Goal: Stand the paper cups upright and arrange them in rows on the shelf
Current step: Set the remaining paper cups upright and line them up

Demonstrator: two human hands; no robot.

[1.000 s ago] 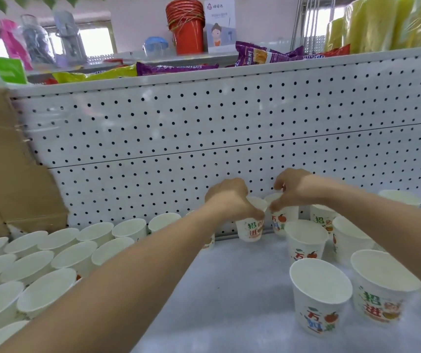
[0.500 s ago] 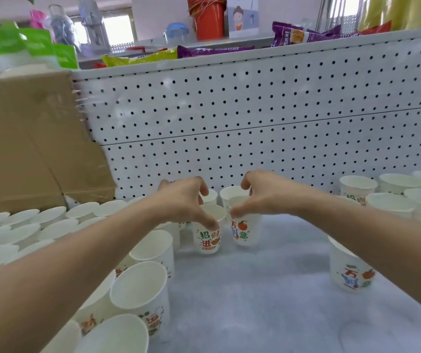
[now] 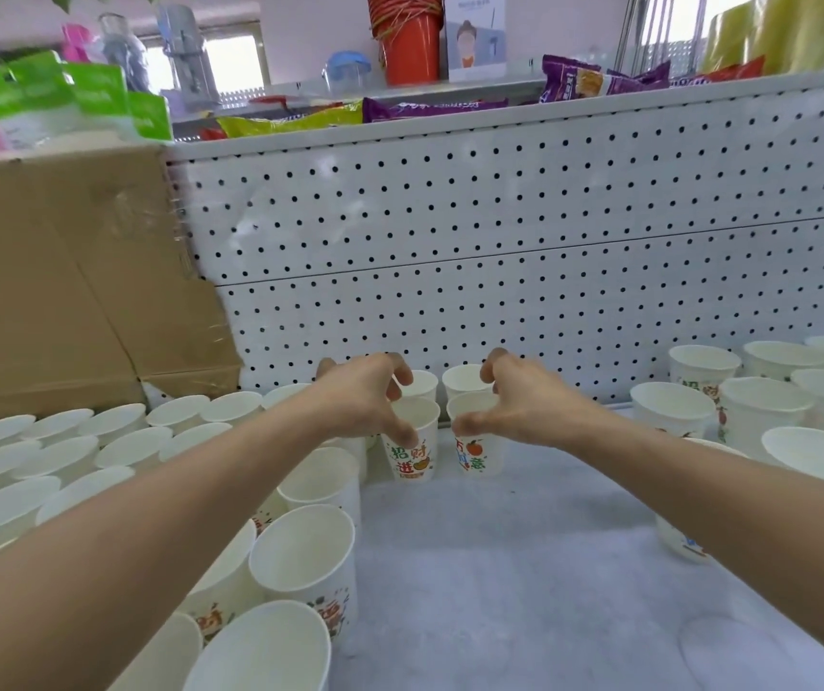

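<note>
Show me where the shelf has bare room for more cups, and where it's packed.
Free: the bare strip of shelf running from the two centre cups toward the front edge, bordered by the left cup block and the right cup cluster. Crowded: both those groups, and the spot by the pegboard behind the centre cups.

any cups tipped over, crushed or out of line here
None tipped or crushed; every visible cup stands upright. The right-hand cups sit in a loose cluster, unlike the neat rows on the left.
</note>
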